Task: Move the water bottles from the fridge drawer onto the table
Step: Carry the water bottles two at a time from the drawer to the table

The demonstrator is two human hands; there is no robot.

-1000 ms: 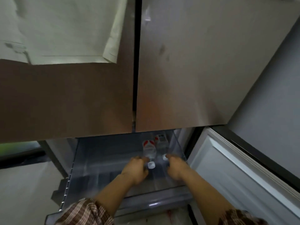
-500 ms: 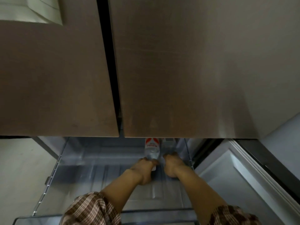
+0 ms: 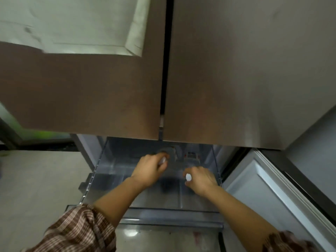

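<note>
Both arms reach into the clear plastic fridge drawer, which is pulled out below the closed upper doors. My left hand is closed around the neck of a water bottle, blurred, with its red-labelled body pointing toward the back of the drawer. My right hand grips a second water bottle near its white cap, which shows at my fingers. Both bottles sit at the right back of the drawer, partly hidden by my hands.
Two brown fridge doors hang close above the drawer. A white lower fridge door stands open at the right. Grey floor lies to the left. Pale paper is stuck on the left door.
Both hands have closed on the bottles and drawn back toward me. The left bottle has tipped and lifted. The camera has tilted up and shifted.
</note>
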